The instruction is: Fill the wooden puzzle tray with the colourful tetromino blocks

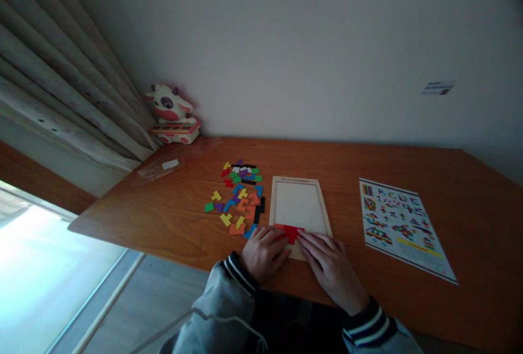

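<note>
Red piece (291, 232) under fingertips of loosely outstretched right hand (330, 261)

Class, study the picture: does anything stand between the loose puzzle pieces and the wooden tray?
Only the left hand, at the near end: it covers the near-left corner of the wooden tray, beside the nearest blue piece. Farther back, nothing visible stands between the loose puzzle pieces and the tray's left edge.
</note>
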### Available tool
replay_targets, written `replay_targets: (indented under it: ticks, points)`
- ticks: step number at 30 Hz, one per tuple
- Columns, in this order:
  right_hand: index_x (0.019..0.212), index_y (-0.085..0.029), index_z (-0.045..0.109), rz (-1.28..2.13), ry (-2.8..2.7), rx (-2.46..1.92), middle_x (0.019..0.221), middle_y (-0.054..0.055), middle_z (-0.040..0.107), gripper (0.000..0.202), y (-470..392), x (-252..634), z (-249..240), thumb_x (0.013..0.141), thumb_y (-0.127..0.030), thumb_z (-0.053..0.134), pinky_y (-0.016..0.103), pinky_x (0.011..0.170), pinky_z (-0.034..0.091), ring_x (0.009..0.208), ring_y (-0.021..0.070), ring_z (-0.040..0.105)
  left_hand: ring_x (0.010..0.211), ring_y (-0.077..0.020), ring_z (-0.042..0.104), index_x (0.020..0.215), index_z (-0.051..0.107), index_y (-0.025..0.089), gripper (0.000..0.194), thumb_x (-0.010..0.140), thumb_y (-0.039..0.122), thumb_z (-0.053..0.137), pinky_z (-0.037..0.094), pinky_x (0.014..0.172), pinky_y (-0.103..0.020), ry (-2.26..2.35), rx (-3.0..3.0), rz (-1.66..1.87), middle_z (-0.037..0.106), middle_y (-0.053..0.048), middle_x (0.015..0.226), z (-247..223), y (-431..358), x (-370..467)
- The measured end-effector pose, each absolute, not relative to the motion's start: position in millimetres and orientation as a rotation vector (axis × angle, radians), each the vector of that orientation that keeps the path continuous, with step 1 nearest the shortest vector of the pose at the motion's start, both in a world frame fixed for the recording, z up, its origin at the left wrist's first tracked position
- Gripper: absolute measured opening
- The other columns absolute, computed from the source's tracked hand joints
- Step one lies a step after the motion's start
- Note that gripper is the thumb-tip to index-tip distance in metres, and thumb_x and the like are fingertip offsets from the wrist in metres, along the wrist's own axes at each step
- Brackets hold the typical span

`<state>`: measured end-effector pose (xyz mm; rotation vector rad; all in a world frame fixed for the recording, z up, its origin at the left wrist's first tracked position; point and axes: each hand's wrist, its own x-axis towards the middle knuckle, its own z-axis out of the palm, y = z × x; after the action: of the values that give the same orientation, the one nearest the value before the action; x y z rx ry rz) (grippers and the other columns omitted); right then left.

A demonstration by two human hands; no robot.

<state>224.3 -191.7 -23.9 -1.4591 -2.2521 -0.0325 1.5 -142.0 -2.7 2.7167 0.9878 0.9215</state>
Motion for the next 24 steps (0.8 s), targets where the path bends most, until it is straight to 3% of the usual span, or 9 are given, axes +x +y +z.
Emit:
replay_targets:
  ticks: [7,17,24]
  points:
    - [0.132,-0.026,0.060,-0.047,-2.144,-1.486,0.136,0.004,0.064,0.034,-191.8,223.5,-27.5,0.101,-0.031,0.047,0.043,0.098,0.043,0.118,0.0234,0.060,0.100,-0.0230,0.066,0.107,0.071,0.021,0.020,0.095,0.030,0.058,0.055,0.086,-0.040,1.013,2.669,1.011,0.072,-0.009,0.110,-2.6,-143.1,-2.8]
    - [0.133,-0.029,0.060,-0.045,-2.172,-1.458,0.135,0.003,0.065,0.035,-191.9,225.1,-26.3,0.101,-0.031,0.047,0.043,0.096,0.044,0.118,0.0235,0.060,0.096,-0.0206,0.068,0.108,0.070,0.022,0.018,0.094,0.019,0.059,0.057,0.085,-0.038,1.191,2.607,1.179,0.074,-0.007,0.106,-2.0,-127.7,-61.9]
    - [0.125,-0.033,0.066,-0.080,-2.209,-1.407,0.133,0.001,0.066,0.030,-193.0,223.0,-23.1,0.099,-0.031,0.051,0.043,0.095,0.044,0.115,0.0236,0.061,0.097,-0.0226,0.069,0.110,0.070,0.023,0.021,0.090,0.029,0.068,0.057,0.086,-0.039,1.318,2.683,1.150,0.074,-0.007,0.108,-7.7,-114.8,-112.6]
